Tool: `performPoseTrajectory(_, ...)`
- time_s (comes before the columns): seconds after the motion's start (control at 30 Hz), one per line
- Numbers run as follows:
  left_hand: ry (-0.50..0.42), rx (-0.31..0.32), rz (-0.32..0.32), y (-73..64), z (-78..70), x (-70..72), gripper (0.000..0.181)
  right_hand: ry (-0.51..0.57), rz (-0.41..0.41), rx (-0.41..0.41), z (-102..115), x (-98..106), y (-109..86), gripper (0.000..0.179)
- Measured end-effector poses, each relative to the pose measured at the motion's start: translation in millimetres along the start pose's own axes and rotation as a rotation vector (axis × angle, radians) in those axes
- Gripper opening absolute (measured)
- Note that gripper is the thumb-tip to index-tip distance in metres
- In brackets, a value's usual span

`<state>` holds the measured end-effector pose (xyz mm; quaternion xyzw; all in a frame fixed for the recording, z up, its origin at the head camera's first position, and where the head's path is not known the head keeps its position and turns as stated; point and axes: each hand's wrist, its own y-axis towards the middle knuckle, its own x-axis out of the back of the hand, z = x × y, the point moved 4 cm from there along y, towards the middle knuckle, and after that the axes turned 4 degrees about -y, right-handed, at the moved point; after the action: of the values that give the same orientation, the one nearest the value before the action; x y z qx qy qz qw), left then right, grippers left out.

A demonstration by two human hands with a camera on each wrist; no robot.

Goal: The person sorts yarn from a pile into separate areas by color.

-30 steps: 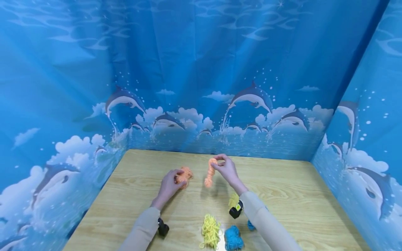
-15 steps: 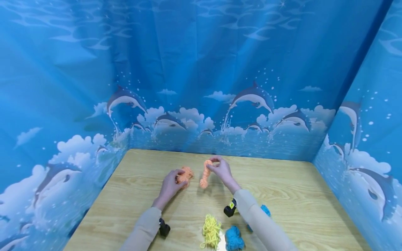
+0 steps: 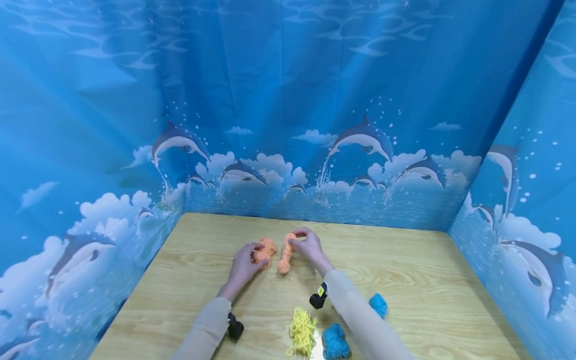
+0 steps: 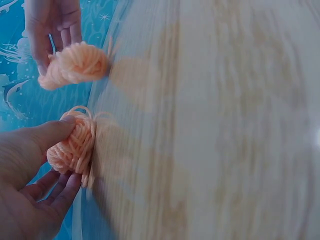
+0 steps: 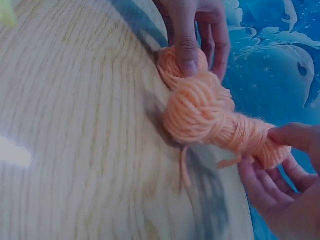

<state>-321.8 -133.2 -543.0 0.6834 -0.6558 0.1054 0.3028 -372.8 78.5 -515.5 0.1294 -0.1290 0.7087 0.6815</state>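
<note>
Toward the back of the wooden table, my left hand (image 3: 244, 265) grips a peach yarn bundle (image 3: 266, 250), thumb on one side and fingers on the other; in the left wrist view this bundle (image 4: 75, 145) rests on the tabletop. Just to its right, my right hand (image 3: 310, 246) pinches one end of a second peach yarn skein (image 3: 286, 255), narrow in the middle. The right wrist view shows that skein (image 5: 220, 120) with a loose tail dangling, thumb and fingers at its near end. It partly covers the left hand's bundle (image 5: 172, 65) there.
Nearer the front lie a loose yellow yarn bundle (image 3: 302, 330), a blue yarn bundle (image 3: 335, 342) and another blue one (image 3: 378, 305) beside the right forearm. A dolphin-printed curtain (image 3: 279, 125) surrounds the table (image 3: 405, 260) at the back and sides.
My right hand has moved left with its peach skein, closer to the left hand's bundle. The left hand has stayed in place. The right-hand blue bundle has come into view from behind the forearm.
</note>
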Motion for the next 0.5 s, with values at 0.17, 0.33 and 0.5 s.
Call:
performPoseTrajectory(0.17,0.002,0.006,0.009,0.4,-0.5,0.6,0.040,0.047,0.016,-0.061,-1.8,-9.2,-2.1,0.029)
performPoseTrajectory(0.33,0.011,0.027,0.017,0.8,-0.9,0.3,0.040,-0.050,-0.009,-0.068,-4.4,-15.2,-0.3,0.025)
performPoseTrajectory(0.5,0.019,0.032,0.018,1.3,0.0,-0.3,0.041,-0.060,-0.031,-0.111,-8.4,-20.8,2.8,0.024)
